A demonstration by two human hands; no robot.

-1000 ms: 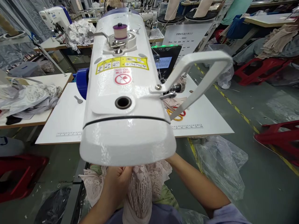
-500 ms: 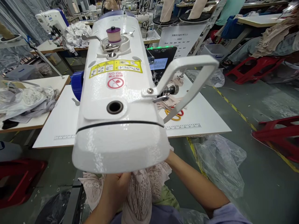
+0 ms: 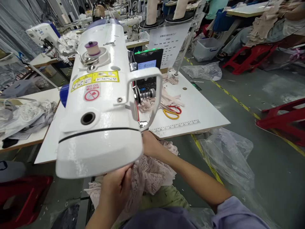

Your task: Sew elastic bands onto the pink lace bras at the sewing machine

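A white sewing machine [image 3: 100, 105] fills the middle of the view and hides the needle area. Below its front end my left hand [image 3: 116, 187] is closed on a piece of pale pink lace fabric [image 3: 150, 173] that hangs into my lap. My right hand [image 3: 150, 144] reaches under the machine head at its right side; only the back of the hand shows and its fingers are hidden. The lace lies bunched between both hands.
Orange and red scissors [image 3: 171, 112] and loose pink strips lie on the white table [image 3: 202, 117] beside a black control panel [image 3: 147, 71]. Fabric heaps [image 3: 23, 114] cover the left table. Red stools [image 3: 281, 122] and clear plastic bags [image 3: 228, 156] sit on the floor at right.
The view has swung to the left, so the machine now sits left of centre. My right hand has come into view under the machine head. My left hand still grips the lace.
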